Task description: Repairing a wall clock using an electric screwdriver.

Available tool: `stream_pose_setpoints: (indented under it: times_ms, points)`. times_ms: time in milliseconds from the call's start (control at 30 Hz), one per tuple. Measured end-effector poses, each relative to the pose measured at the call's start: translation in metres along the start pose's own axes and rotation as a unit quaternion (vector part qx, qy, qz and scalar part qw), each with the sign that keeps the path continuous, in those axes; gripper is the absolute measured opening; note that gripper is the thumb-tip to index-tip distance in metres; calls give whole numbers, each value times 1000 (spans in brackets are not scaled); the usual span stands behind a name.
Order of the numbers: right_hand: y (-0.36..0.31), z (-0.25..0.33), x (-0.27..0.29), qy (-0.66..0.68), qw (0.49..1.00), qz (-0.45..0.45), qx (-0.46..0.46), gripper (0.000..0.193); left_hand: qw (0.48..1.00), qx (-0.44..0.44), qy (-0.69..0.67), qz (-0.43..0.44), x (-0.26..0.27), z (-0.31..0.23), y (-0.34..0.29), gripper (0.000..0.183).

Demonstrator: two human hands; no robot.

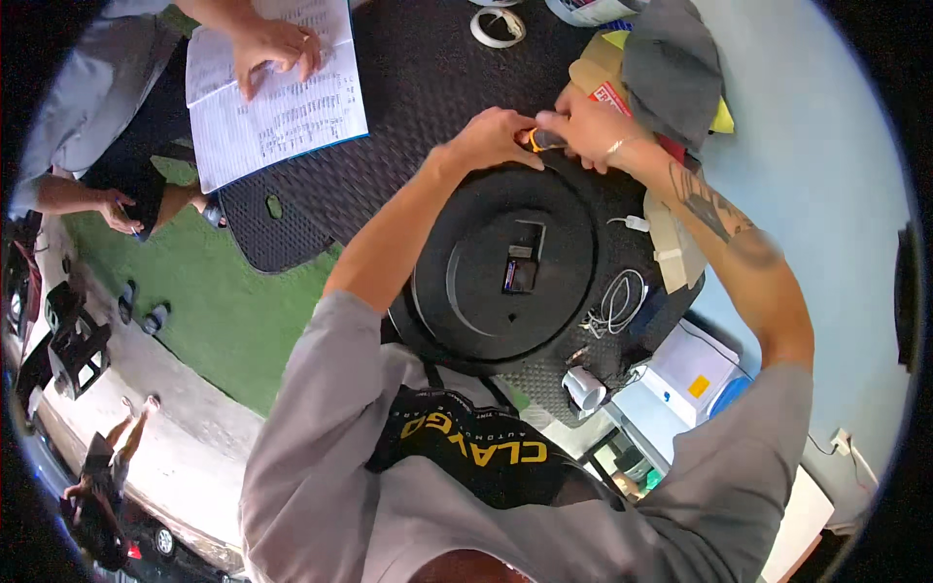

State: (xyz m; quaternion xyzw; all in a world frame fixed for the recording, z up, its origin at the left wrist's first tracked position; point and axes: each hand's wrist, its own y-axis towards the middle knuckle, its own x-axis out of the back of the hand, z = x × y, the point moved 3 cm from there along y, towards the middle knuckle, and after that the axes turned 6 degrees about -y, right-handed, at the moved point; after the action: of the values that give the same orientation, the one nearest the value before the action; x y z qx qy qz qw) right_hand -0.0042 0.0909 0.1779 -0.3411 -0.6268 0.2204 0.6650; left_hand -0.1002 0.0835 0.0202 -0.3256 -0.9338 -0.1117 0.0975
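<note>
A large round black disc-shaped thing (559, 219), with a raised rim and a rectangular recess near its middle, lies on the dark woven-pattern table in front of me. Beyond its far rim my two hands come close together. My right hand (595, 128) is closed round a tool with an orange-and-black handle (547, 140); its working end is hidden. My left hand (494, 139) meets it from the left, fingers curled, thumb reaching down over the disc's rim. What its fingers pinch is too hidden to name. Inside the recess sits a small dark rectangular piece (520, 275).
At the far left a co-worker's hand (277, 53) rests on an open lined notebook (282, 126). A roll of tape (498, 27) lies at the back. On the right are a grey cloth (671, 73), a coiled white cable (615, 301) and a white cup-like thing (584, 389), with the wall beyond.
</note>
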Motion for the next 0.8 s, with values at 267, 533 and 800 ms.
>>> stream_pose_setpoints:
  times_ms: [267, 533, 800]
  points:
    - [2, -18, -18, -367, 839, -177, 360, 42, 985, 73, -26, 154, 15, -4, 8, 57]
    - [1, -3, -19, -257, 936, -120, 211, 39, 983, 78, -61, 156, 19, 13, 4, 59]
    - [17, 4, -8, -137, 985, -15, 103, 33, 978, 68, -28, 193, 27, 5, 2, 61]
